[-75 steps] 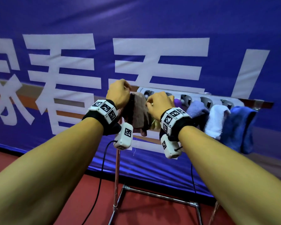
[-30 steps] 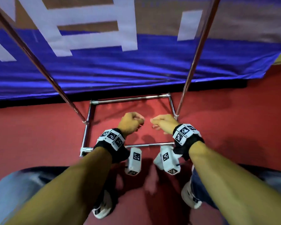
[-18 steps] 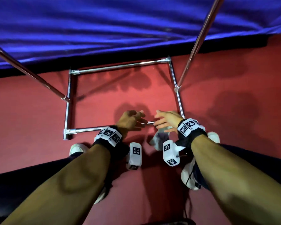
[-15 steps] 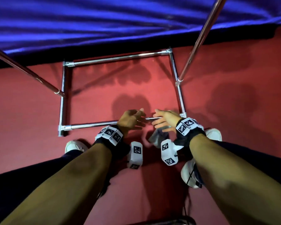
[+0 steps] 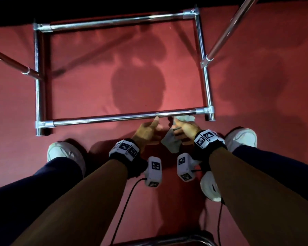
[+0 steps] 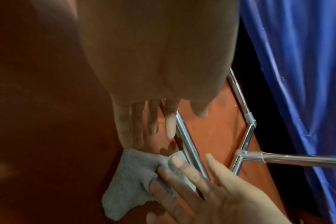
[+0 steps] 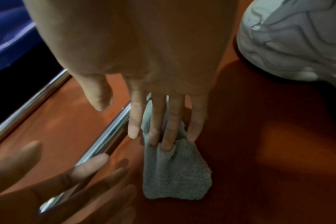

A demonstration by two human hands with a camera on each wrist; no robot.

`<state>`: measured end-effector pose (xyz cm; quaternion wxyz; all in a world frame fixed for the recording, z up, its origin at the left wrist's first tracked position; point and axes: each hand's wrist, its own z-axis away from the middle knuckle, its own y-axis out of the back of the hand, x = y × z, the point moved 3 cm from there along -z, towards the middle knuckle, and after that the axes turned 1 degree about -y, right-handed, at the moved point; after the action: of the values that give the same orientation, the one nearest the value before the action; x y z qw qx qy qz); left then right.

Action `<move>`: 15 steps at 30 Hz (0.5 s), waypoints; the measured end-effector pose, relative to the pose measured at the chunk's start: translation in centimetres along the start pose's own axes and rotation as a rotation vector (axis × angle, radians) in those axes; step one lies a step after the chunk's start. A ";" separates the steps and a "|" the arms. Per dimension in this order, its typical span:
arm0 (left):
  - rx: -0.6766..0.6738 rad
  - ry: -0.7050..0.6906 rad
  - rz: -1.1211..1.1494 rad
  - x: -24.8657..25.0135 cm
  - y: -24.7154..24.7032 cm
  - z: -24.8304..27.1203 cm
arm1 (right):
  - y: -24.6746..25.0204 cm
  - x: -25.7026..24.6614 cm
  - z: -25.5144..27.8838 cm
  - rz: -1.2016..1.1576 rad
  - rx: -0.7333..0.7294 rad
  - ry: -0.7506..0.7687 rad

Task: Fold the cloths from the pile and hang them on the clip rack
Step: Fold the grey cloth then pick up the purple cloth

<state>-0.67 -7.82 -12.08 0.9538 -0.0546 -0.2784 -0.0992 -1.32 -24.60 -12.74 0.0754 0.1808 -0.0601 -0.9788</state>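
Note:
A small grey cloth lies crumpled on the red floor, just in front of the rack's near base bar. My right hand is down on it. In the right wrist view its straight fingers press into a fold of the cloth. My left hand hovers beside it on the left, fingers spread and holding nothing, a little short of the cloth. The clips and the hung cloths are out of view above.
The chrome base frame forms a rectangle on the floor, with slanted uprights rising from its sides. My white shoes stand either side of my hands. A blue banner hangs behind the rack.
My view dropped from the clip bar to the floor. Both hands came down from the rack, uncurled, and the right one reached the grey cloth by the base bar.

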 end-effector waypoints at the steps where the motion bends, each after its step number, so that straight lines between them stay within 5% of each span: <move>1: -0.001 0.015 -0.006 -0.5 -0.2 -0.3 | -0.1 0.3 -0.2 -0.009 0.008 0.011; 15: -0.077 0.060 0.145 -2.2 -1.4 -1.0 | -1.7 0.2 -0.4 -0.036 -0.008 0.071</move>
<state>-2.26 -9.03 -14.09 0.9635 -0.1083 -0.2411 -0.0419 -1.55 -23.00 -13.46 0.0608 0.2159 -0.0502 -0.9732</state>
